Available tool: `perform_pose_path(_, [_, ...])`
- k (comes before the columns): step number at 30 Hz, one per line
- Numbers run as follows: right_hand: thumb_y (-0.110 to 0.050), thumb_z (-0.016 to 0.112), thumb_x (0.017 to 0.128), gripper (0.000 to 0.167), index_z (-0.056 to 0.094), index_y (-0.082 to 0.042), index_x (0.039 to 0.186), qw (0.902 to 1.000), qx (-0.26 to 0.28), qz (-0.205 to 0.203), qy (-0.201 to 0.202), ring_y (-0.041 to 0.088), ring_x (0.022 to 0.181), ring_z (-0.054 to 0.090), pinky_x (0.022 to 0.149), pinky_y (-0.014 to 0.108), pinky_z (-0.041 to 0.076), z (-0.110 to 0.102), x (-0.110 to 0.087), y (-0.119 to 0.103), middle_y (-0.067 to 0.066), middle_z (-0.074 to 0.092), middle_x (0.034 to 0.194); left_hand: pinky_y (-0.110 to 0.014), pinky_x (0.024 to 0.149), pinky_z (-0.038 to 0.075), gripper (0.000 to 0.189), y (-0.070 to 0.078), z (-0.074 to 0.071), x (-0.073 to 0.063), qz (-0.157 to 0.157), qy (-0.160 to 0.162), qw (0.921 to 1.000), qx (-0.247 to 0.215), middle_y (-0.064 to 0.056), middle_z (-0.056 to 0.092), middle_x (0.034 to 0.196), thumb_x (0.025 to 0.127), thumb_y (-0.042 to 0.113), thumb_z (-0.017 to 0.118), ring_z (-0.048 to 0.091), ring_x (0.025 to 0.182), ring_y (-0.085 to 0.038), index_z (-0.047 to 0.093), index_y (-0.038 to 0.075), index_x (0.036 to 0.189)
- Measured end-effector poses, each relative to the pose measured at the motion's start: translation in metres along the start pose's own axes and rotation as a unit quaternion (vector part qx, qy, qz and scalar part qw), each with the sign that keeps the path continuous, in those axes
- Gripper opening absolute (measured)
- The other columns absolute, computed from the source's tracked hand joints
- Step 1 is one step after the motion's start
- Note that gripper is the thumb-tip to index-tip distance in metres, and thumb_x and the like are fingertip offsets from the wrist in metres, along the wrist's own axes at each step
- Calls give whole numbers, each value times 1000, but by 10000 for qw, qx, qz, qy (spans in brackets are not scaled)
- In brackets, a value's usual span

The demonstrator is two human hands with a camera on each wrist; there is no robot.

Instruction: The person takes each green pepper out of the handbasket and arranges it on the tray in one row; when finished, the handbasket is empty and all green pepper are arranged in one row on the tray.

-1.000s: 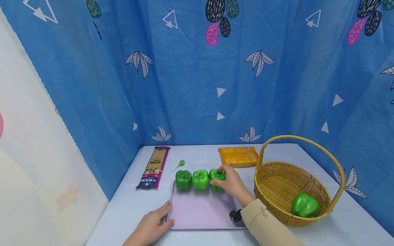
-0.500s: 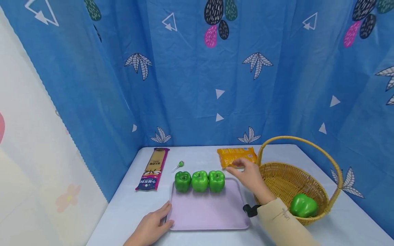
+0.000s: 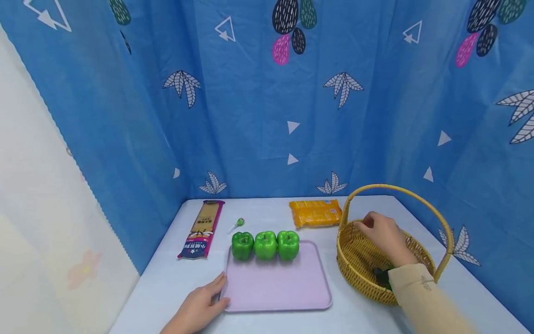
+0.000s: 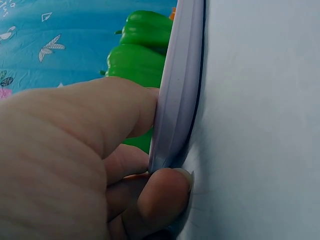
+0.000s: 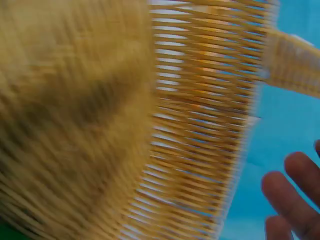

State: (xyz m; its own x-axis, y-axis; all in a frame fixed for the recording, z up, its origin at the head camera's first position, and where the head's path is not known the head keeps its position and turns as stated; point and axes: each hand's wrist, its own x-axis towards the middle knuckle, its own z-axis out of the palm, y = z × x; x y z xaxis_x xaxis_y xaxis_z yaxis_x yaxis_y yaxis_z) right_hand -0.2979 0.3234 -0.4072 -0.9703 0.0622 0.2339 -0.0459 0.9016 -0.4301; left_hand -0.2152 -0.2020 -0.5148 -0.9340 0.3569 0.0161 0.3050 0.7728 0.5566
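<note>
Three green bell peppers stand in a row along the back of a pale purple tray [image 3: 277,290]: a darker left one [image 3: 242,246], a middle one [image 3: 265,245] and a right one [image 3: 288,245]. My left hand [image 3: 196,304] holds the tray's left edge; in the left wrist view the rim [image 4: 177,85] passes between its digits. Over the wicker basket [image 3: 359,283] hovers my right hand [image 3: 384,234], with nothing in its fingers [image 5: 287,200]. My right wrist and sleeve mostly cover the pepper inside the basket, leaving a green sliver.
The basket's tall arched handle [image 3: 381,186] rises around my right arm. Behind the tray lie an orange packet [image 3: 315,213] and a small green lollipop [image 3: 239,222]. A long noodle packet [image 3: 202,232] lies back left. Blue curtain [image 3: 250,116] closes off the back.
My right hand has let go of the right pepper, leaving it on the tray, and moved right over the basket. My left hand stays at the tray's edge.
</note>
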Motion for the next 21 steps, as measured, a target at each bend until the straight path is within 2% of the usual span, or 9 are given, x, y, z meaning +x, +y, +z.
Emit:
perform_pose_path(6, [-41,63,101,36,64,-5,96,9979,-506,388,-116,23,61,55,52,40,44,11,-5,18,8,60,73,-55,110,47,73,1,1,2,132,145,9998,36,-10,49,157,97,56,64,54,139,-33,55,4,148])
perform_pose_path(8, [-39,61,101,35,61,-7,87,9951,-673,687,-214,25,59,54,57,54,47,9,-6,20,8,56,67,-54,110,47,73,2,1,2,121,181,9997,53,-11,49,157,97,55,65,54,138,-33,55,5,148])
perform_pose_path(10, [-41,58,101,39,61,-8,81,9904,-780,1054,-434,30,62,57,71,73,46,6,-7,21,11,56,65,-54,110,47,72,2,1,2,99,210,9997,60,-11,50,157,96,55,65,53,139,-34,55,5,148])
perform_pose_path(12, [-45,57,101,46,63,-6,77,9827,-867,1436,-779,44,73,62,83,88,35,3,-9,21,16,60,69,-54,109,47,72,3,0,1,85,221,9997,80,-10,50,157,96,54,65,54,139,-34,55,5,148])
perform_pose_path(14, [-50,56,100,54,69,1,87,9733,-951,1776,-1103,60,90,61,89,93,28,2,-11,22,28,67,86,-54,110,47,72,3,0,1,86,206,9997,66,-10,50,157,96,54,65,53,139,-33,55,5,148])
perform_pose_path(16, [-55,55,99,65,70,8,103,9643,-1027,2003,-1395,70,104,54,89,92,30,3,-13,22,38,65,104,-54,110,47,72,3,0,1,96,198,9997,65,-10,50,157,96,54,65,54,139,-33,55,4,148])
perform_pose_path(17, [-55,56,99,66,69,8,107,9623,-1021,2022,-1506,70,105,54,88,88,37,4,-15,22,39,64,107,-54,110,47,73,3,0,1,103,196,9997,65,-10,50,157,96,54,65,54,139,-33,55,4,148])
perform_pose_path(19, [-54,56,99,65,68,10,108,9615,-952,1995,-1629,60,98,59,82,76,49,6,-16,22,37,64,106,-54,110,47,72,3,0,1,112,202,9997,56,-11,50,157,97,54,65,54,139,-33,54,4,148])
perform_pose_path(21, [-45,59,99,53,67,7,99,9658,-767,1808,-1691,45,83,61,72,59,53,9,-18,24,28,64,91,-54,109,48,72,2,0,1,125,217,9997,72,-11,50,157,97,53,65,54,138,-33,54,4,148])
